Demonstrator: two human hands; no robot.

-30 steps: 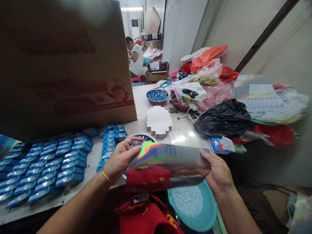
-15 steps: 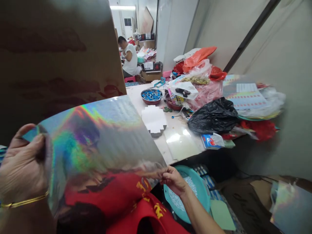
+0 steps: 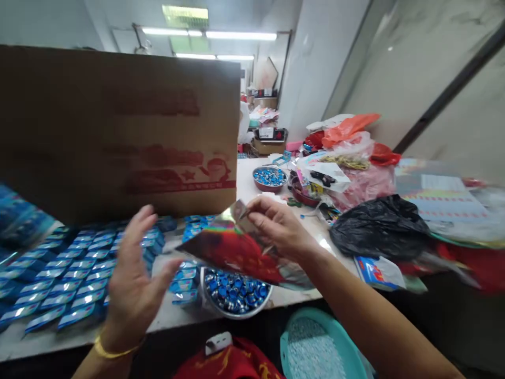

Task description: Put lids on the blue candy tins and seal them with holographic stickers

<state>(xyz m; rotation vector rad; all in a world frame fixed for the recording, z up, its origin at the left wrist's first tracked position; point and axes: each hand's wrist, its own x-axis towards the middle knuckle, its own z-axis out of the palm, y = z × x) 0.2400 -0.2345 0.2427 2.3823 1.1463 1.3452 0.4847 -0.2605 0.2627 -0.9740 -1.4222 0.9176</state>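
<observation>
My right hand (image 3: 276, 223) pinches a shiny, mirror-like holographic sheet (image 3: 232, 245) by its upper edge. The sheet is tilted and reflects red, and it hangs above the table over part of a metal bowl (image 3: 240, 317) filled with small blue and silver pieces. Nothing is in my left hand (image 3: 134, 284), which is raised with fingers and thumb apart to the left of the sheet; it is slightly blurred. Under and beside this hand stand rows of blue packets (image 3: 74, 279).
A large cardboard box (image 3: 158, 121) stands behind the packets. Farther back is another bowl (image 3: 270, 185) of blue pieces. Plastic bags, including a black one (image 3: 379, 226), pile up at right. Below the table edge sits a turquoise basin (image 3: 286, 347) of pale bits.
My left hand has let go of the sheet and opened. The sheet has moved over the table in my right hand. The view has swung left, bringing the packets and near bowl into sight.
</observation>
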